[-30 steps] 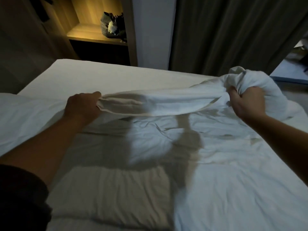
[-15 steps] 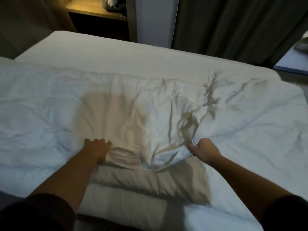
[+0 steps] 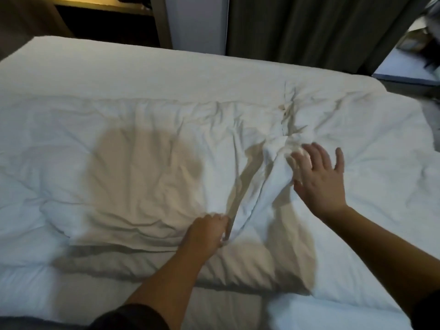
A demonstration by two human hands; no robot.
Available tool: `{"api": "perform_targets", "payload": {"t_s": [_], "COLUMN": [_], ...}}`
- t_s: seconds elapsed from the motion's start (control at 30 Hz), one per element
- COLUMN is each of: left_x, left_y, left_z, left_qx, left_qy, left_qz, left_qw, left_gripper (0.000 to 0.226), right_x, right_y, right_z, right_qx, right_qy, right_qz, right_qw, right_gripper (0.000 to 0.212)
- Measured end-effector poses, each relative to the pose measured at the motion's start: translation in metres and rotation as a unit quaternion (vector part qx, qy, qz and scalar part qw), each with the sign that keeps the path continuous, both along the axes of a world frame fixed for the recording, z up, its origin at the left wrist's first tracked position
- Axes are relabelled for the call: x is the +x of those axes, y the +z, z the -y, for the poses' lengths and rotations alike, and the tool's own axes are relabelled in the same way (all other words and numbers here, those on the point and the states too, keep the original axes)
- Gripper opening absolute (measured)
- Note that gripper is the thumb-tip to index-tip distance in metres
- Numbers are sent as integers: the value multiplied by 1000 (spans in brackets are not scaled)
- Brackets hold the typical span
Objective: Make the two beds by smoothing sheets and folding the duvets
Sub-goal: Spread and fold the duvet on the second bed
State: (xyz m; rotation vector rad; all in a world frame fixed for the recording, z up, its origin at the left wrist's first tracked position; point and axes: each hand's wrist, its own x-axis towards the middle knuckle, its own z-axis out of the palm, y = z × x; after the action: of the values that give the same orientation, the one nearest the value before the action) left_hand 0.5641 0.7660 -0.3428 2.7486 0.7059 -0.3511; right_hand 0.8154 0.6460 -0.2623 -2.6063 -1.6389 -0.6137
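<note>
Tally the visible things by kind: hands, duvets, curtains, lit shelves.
Hands: 2 (left hand pinching a fold, right hand open)
White duvet: 1
Dark curtain: 1
Lit shelf: 1
Total: 5

Right hand (image 3: 319,177) let go of duvet (image 3: 142,163) edge; now open, fingers spread, moved up to bunched ridge (image 3: 269,177) toward right side of bed (image 3: 166,75); contact blurred. Left hand (image 3: 207,234) shifted rightward along duvet's near edge, now pinching fold at ridge's lower end. Duvet, held lifted a second ago, now lies spread across bed.
</note>
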Motion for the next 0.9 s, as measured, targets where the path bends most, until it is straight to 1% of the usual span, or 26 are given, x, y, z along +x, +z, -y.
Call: {"api": "perform_targets", "payload": {"t_s": [0.03, 0.07, 0.1, 0.13, 0.17, 0.23, 0.27, 0.3, 0.33, 0.37, 0.4, 0.43, 0.47, 0.5, 0.53, 0.57, 0.63, 0.67, 0.7, 0.73, 0.8, 0.83, 0.9], "left_x": [0, -1, -1, 0, 0, -2, -2, 0, 5, 11, 18, 27, 37, 49, 59, 71, 99, 117, 137, 158, 201, 222, 259], "left_y": [-2, 1, 6, 12, 15, 13, 7, -1, -8, -14, -16, -15, -11, -5, -1, 1, 9, 12, 14, 15, 20, 23, 25], "left_z": [-4, -9, -16, -22, -27, -24, -18, -13, -8, -4, -1, 2, 5, 10, 16, 23, 39, 50, 59, 67, 77, 79, 74], "left_qx": [-19, -36, -37, -25, -10, -14, -30, -46, -55, -56, -50, -46, -45, -52, -62, -72, -100, -117, -135, -163, -236, -279, -342], "left_qy": [-14, -26, -45, -72, -101, -130, -128, -114, -94, -74, -59, -42, -20, 11, 50, 89, 152, 177, 198, 224, 290, 324, 376], "left_qz": [29, 48, 48, 20, -34, -147, -185, -223, -251, -276, -293, -299, -287, -261, -224, -184, -119, -84, -38, 17, 105, 133, 159], "left_qw": [999, 998, 997, 997, 994, 980, 974, 967, 962, 957, 953, 952, 957, 964, 971, 976, 976, 974, 970, 961, 921, 894, 846], "left_gripper": [33, 35, 36, 35, 33, 33, 35, 38, 43, 48, 53, 56, 56, 54, 48, 40, 27, 25, 22, 19, 18, 25, 51], "right_x": [8, 14, 18, 22, 23, 22, 22, 20, 16, 11, 8, 8, 16, 27, 39, 52, 88, 106, 124, 140, 170, 185, 212], "right_y": [-1, -6, -16, -29, -44, -77, -96, -105, -110, -109, -102, -98, -100, -97, -94, -88, -77, -73, -66, -59, -50, -49, -48], "right_z": [-6, -8, -4, 5, 16, 39, 48, 50, 48, 46, 43, 42, 45, 47, 51, 54, 61, 66, 69, 71, 67, 62, 47], "right_qx": [-4, -28, -60, -114, -187, -326, -366, -389, -388, -403, -427, -443, -437, -442, -415, -366, -242, -204, -191, -197, -208, -209, -213], "right_qy": [-7, 4, 28, 53, 72, 66, 78, 96, 114, 123, 132, 128, 134, 136, 145, 163, 196, 199, 193, 180, 147, 129, 93], "right_qz": [2, -11, -28, -41, -52, -122, -148, -159, -136, -117, -109, -122, -142, -186, -232, -259, -263, -242, -212, -186, -159, -153, -176], "right_qw": [1000, 1000, 997, 991, 978, 935, 915, 902, 905, 899, 888, 879, 878, 867, 868, 879, 913, 927, 939, 946, 954, 957, 956], "right_gripper": [56, 51, 39, 29, 27, 35, 38, 41, 43, 44, 45, 49, 50, 50, 48, 44, 39, 41, 45, 49, 59, 60, 57]}}
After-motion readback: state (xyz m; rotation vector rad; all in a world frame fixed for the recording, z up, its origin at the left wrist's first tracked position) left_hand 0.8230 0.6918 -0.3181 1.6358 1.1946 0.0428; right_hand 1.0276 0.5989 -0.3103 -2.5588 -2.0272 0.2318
